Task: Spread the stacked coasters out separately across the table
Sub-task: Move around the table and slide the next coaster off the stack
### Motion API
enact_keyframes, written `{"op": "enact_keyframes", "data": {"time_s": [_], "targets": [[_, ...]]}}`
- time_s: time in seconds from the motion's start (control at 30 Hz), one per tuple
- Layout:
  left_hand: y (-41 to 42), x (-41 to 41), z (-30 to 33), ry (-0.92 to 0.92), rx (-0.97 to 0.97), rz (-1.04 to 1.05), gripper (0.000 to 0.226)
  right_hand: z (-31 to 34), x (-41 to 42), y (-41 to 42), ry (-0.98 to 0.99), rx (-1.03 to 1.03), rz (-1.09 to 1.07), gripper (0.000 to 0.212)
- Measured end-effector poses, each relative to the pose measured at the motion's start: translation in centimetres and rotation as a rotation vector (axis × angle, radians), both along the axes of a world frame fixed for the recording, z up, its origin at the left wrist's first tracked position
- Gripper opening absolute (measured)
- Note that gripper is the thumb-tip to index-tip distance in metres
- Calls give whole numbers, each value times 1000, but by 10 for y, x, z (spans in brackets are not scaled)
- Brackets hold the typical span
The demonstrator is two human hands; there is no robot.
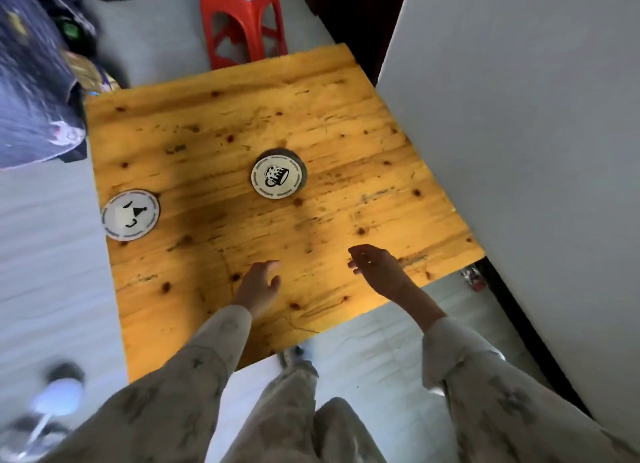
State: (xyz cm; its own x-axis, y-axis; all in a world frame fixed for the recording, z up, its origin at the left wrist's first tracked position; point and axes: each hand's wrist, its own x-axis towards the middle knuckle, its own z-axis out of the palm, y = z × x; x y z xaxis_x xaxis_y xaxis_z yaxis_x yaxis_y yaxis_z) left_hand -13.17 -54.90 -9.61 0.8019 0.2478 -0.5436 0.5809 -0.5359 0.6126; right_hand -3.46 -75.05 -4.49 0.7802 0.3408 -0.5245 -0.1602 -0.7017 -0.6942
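A stack of round coasters [277, 176] stands near the middle of the wooden table [346, 116]; its top one is white with a black mug drawing. A single white coaster [131, 214] with black marks lies flat at the table's left edge. My left hand [259, 285] hovers over the near part of the table, fingers apart, holding nothing. My right hand [379, 267] hovers to its right, fingers loosely spread and holding nothing too. Both hands are well short of the stack.
A red plastic stool [242, 22] stands beyond the table's far edge. A grey-white wall panel [519, 150] rises along the right side. Dark patterned fabric [31, 91] hangs at the far left. Pale floor surrounds the table.
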Motion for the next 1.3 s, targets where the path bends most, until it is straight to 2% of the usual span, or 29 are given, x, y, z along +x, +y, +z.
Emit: {"op": "enact_keyframes", "data": {"time_s": [0.27,0.4,0.6,0.77,1.07,1.2,1.3], "targets": [[47,65,-26,89,122,38,56,-17,78,62,18,-111,195,30],[65,80,-43,215,152,5,77,-34,114,86,-2,-174,308,36],[79,101,-59,354,257,-83,105,-69,156,119,-132,-326,573,49],[78,105,-71,369,286,-69,109,-93,173,145,-235,-384,703,58],[75,104,-76,353,326,-50,108,-127,174,179,-601,-478,1045,75],[76,103,-81,343,317,-36,110,-131,176,198,-670,-546,1116,68],[76,102,-82,336,314,-37,111,-128,170,190,-698,-508,1155,54]]}}
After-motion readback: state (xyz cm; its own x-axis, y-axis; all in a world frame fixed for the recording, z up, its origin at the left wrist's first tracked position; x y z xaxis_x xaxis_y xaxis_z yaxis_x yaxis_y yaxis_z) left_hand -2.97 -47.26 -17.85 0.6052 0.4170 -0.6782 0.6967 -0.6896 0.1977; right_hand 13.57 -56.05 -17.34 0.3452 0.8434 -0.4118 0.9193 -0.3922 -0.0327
